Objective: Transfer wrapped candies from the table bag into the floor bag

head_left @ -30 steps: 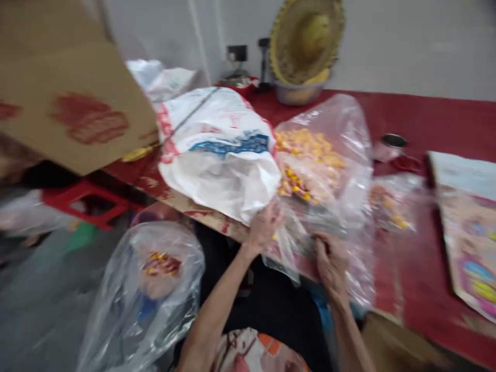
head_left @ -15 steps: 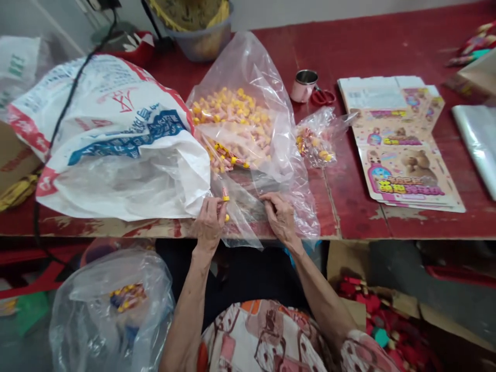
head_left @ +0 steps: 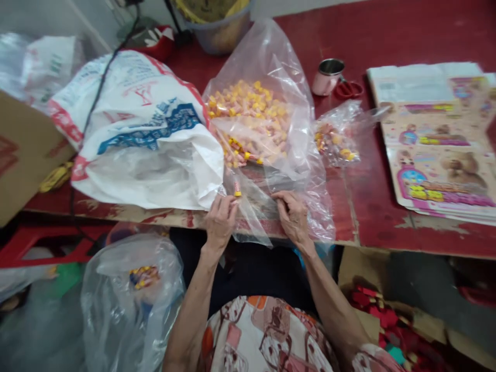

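My left hand [head_left: 220,221] is shut on a small wrapped sweet [head_left: 236,189] with a pink body and yellow ends. My right hand [head_left: 294,218] has its fingers curled on the film of a large clear plastic bag [head_left: 298,77], close to my left hand. That bag lies open on the table and holds a heap of similar sweets [head_left: 248,121]. Just beyond it lies a small clear bag of sweets [head_left: 336,138]. To the left, a white woven sack [head_left: 147,155] with red and blue print slumps against the bag.
A red table [head_left: 387,232] carries printed cardboard sheets [head_left: 437,139], a pink steel cup [head_left: 327,76] and red scissors [head_left: 349,89]. A cardboard box [head_left: 23,155] juts in at left. Below the table are a clear bag of sweets [head_left: 127,305] and a box of red items [head_left: 382,318].
The view has swung from a blurred, tilted angle to a steadier one looking down on the table. Both hands stay at the bag's near edge, and the sweet is visible in my left hand.
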Motion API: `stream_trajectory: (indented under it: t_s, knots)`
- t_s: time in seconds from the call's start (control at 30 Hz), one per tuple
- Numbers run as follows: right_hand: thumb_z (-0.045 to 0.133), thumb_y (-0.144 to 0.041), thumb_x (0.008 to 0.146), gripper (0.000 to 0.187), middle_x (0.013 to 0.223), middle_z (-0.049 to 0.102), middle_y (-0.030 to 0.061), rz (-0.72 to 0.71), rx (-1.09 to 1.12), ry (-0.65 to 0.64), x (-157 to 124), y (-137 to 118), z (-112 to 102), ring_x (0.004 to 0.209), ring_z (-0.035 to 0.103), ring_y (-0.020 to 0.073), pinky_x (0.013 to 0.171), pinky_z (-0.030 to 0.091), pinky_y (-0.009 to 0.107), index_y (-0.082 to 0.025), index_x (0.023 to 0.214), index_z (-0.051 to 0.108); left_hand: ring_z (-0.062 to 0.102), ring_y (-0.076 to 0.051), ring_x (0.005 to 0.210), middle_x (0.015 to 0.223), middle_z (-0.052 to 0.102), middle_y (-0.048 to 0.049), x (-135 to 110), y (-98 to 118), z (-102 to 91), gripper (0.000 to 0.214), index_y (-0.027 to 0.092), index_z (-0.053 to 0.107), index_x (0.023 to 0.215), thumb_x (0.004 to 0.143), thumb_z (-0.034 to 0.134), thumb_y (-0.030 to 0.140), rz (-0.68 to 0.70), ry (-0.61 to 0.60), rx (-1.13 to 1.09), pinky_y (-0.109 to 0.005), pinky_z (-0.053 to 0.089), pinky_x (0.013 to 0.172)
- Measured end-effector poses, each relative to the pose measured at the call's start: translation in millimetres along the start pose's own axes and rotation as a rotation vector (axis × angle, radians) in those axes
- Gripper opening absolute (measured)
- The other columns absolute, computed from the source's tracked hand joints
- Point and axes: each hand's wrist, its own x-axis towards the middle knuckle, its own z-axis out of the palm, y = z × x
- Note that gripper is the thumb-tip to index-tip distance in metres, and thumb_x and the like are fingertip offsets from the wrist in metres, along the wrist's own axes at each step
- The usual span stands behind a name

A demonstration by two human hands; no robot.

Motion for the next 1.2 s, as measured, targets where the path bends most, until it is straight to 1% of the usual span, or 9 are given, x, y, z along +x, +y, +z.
stream_trajectory:
  t_s: [0.2,0.27,0.47,0.6,0.73,0.8,0.93,1.1,1.2]
  knots:
    - [0.049,-0.035,0.102,0.028,0.102,0.075,0.0083,0.0,-0.001,0.01,-1.4,1.1,-2.2,0.097,0.07,0.0263,0.09,0.056,0.04,-0.024,0.1,0.074,0.072,-0.017,0.102,0.113,0.07,-0.0061,0.5,11.7,-0.1,0.015,0.022,0.064,0.123,0.11,0.06,0.029,-0.064,-0.041,-0.155,-0.027,0.059,0.091]
    - [0.049,-0.037,0.101,0.028,0.101,0.076,0.008,0.0,-0.021,0.003,-1.5,0.4,-3.1,0.096,0.071,0.0263,0.091,0.055,0.041,-0.024,0.1,0.074,0.072,-0.018,0.105,0.116,0.07,-0.0067,-0.5,15.6,2.6,0.016,0.021,0.063,0.124,0.11,0.059,0.027,-0.08,-0.061,-0.114,-0.029,0.059,0.095]
    - [0.049,-0.04,0.099,0.03,0.099,0.076,0.0086,0.009,-0.068,0.014,-2.4,-1.8,-3.3,0.092,0.07,0.0266,0.087,0.054,0.04,-0.024,0.098,0.074,0.07,-0.018,0.098,0.112,0.066,-0.0043,4.1,29.4,2.5,0.012,0.023,0.064,0.117,0.108,0.058,0.019,-0.093,-0.22,0.003,-0.029,0.059,0.086]
    - [0.05,-0.043,0.098,0.033,0.096,0.075,0.0094,0.029,-0.064,0.018,-2.9,0.4,-2.9,0.088,0.069,0.027,0.088,0.054,0.041,-0.023,0.099,0.076,0.07,-0.02,0.107,0.113,0.067,-0.0059,2.0,39.7,1.1,0.016,0.022,0.065,0.12,0.113,0.052,0.025,-0.043,-0.126,0.012,-0.031,0.058,0.097]
    - [0.05,-0.043,0.097,0.033,0.097,0.075,0.0097,0.029,-0.067,0.003,-2.6,1.2,-4.3,0.089,0.069,0.0274,0.089,0.054,0.042,-0.022,0.1,0.076,0.071,-0.019,0.104,0.111,0.068,-0.0058,-2.9,36.1,8.3,0.012,0.02,0.066,0.119,0.109,0.059,0.023,-0.101,-0.161,0.0,-0.028,0.06,0.087]
    - [0.051,-0.043,0.097,0.033,0.098,0.075,0.0096,0.027,-0.071,-0.001,-2.3,0.5,-4.8,0.089,0.069,0.0274,0.088,0.054,0.042,-0.023,0.1,0.076,0.072,-0.018,0.102,0.112,0.068,-0.0054,-3.3,33.4,9.6,0.011,0.021,0.066,0.118,0.108,0.06,0.022,-0.129,-0.168,-0.053,-0.027,0.06,0.085]
    - [0.05,-0.044,0.098,0.034,0.1,0.076,0.0098,0.027,-0.06,0.012,-2.2,0.1,-4.2,0.091,0.07,0.0279,0.09,0.054,0.043,-0.023,0.1,0.076,0.072,-0.017,0.101,0.115,0.069,-0.0055,0.4,35.3,12.3,0.011,0.021,0.064,0.118,0.109,0.059,0.026,-0.134,-0.097,-0.264,-0.03,0.061,0.096]
    - [0.05,-0.045,0.097,0.035,0.098,0.075,0.0102,0.033,-0.069,0.017,-3.3,2.0,-3.4,0.09,0.07,0.0279,0.089,0.054,0.042,-0.022,0.101,0.077,0.073,-0.02,0.104,0.129,0.069,-0.0104,17.0,35.5,32.2,0.042,0.02,0.054,0.144,0.104,0.065,0.023,-0.259,-0.104,-0.24,-0.035,0.063,0.095]
    - [0.05,-0.046,0.096,0.037,0.099,0.075,0.0106,0.054,-0.076,0.018,-3.6,1.1,-4.0,0.089,0.069,0.0276,0.089,0.054,0.041,-0.021,0.101,0.077,0.072,-0.023,0.111,0.134,0.067,-0.013,27.0,36.0,36.1,0.049,0.02,0.046,0.154,0.107,0.058,0.024,-0.288,-0.007,-0.121,-0.035,0.064,0.092]
